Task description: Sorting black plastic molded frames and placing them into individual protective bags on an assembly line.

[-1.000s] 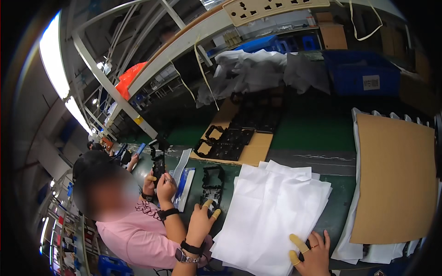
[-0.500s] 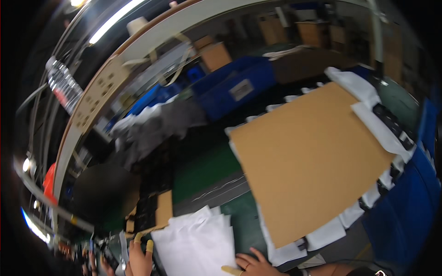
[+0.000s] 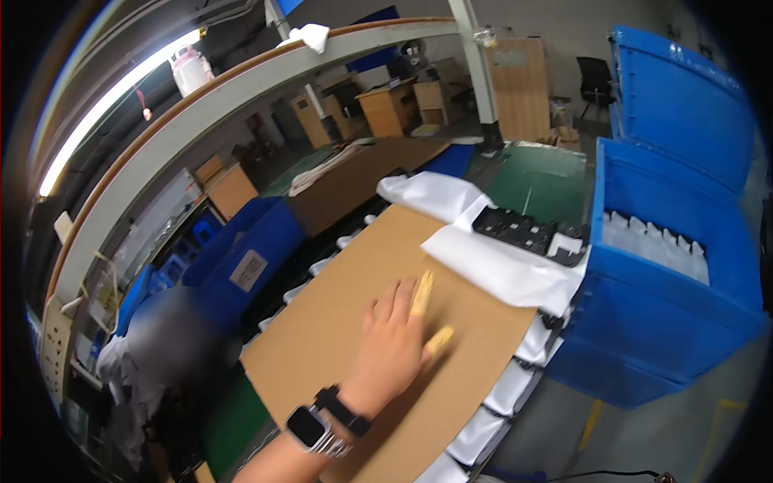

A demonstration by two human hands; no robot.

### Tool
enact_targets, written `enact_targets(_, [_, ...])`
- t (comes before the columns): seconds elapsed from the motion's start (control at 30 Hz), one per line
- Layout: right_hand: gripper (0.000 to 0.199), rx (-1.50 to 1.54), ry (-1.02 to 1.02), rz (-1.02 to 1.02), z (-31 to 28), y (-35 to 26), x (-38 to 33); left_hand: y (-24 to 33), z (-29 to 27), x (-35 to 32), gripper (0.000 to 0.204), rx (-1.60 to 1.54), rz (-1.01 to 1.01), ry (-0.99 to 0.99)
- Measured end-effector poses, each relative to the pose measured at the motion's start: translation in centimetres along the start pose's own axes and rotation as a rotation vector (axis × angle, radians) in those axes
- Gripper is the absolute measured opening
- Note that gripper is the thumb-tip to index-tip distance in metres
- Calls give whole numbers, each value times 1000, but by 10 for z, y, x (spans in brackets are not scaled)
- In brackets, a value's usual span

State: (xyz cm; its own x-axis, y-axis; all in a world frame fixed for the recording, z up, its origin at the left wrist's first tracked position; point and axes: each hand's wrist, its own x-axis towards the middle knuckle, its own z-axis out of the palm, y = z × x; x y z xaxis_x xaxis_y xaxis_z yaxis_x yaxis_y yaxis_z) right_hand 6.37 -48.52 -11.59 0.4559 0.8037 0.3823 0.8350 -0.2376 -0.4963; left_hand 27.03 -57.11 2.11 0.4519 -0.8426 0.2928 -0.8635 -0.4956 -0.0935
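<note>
The brown cardboard sheet [image 3: 338, 322] lies under my left hand [image 3: 392, 342], the only one in view — fingers spread, pinching nothing; contact I can't tell. White wrap [image 3: 499, 270] lies ahead and right of that hand, long axis slanting down rightward — black parts [image 3: 515, 228] just beyond.

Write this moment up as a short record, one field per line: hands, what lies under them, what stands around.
Left hand: open, holding nothing, over the cardboard; contact unclear
Right hand: not in view
Finger covers: yellow, on thumb and index finger
Wrist: watch and black band
Cardboard edges: white wrapping shows along the right side
Far end: white sheet, black parts
Right: blue bin holding white-wrapped things
</note>
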Motion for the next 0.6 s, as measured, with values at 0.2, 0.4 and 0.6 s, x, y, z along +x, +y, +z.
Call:
enact_targets(0.2, [36, -90, 35, 81, 2, 23, -28, 19, 52, 74, 53, -170, -45, -81])
enact_targets(0.4, [36, -80, 152, 82, 21, 20, -17, 7, 37, 38, 35, -264, 87, -282])
enact_targets(0.6, [36, 30, 275, 23, 48, -17, -2, 13, -16, -75, 34, -161, -30, -224])
